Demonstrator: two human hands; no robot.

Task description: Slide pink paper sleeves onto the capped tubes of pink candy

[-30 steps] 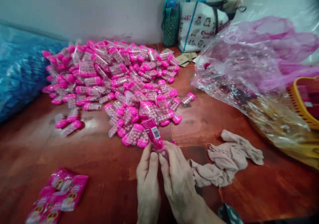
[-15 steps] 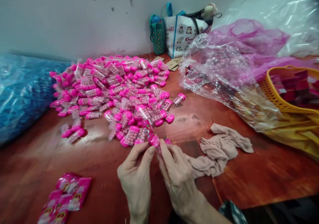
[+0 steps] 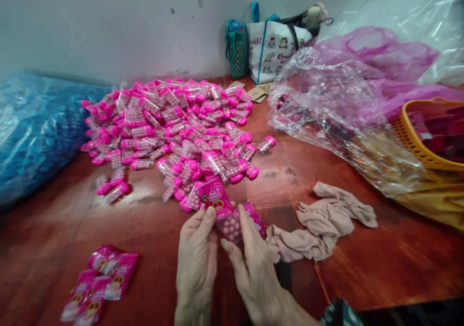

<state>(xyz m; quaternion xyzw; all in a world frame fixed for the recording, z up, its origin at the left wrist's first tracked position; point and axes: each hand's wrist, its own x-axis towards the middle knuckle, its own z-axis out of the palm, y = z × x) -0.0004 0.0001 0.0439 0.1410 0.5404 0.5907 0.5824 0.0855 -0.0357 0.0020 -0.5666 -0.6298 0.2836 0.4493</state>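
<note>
A clear container of pink balls (image 3: 230,227), with a pink printed sleeve (image 3: 214,195) over its upper part, is between my hands. My left hand (image 3: 198,248) pinches its left side with thumb and fingers. My right hand (image 3: 253,263) touches its right side with the fingers, the thumb apart below. Another pink printed piece (image 3: 254,216) lies just beyond my right fingers. Ahead is a large pile of pink-capped containers (image 3: 170,123). Several containers in pink sleeves (image 3: 103,282) lie together at the lower left.
A blue plastic sack (image 3: 39,133) is at the left. A beige cloth (image 3: 326,217) lies right of my hands. Clear and pink plastic bags (image 3: 333,94) and a yellow basket (image 3: 416,147) stand at the right, a white bag (image 3: 275,46) by the wall.
The sleeved container has turned so its broad face and pink balls show. My right thumb has moved apart from the fingers. The whole view has shifted slightly.
</note>
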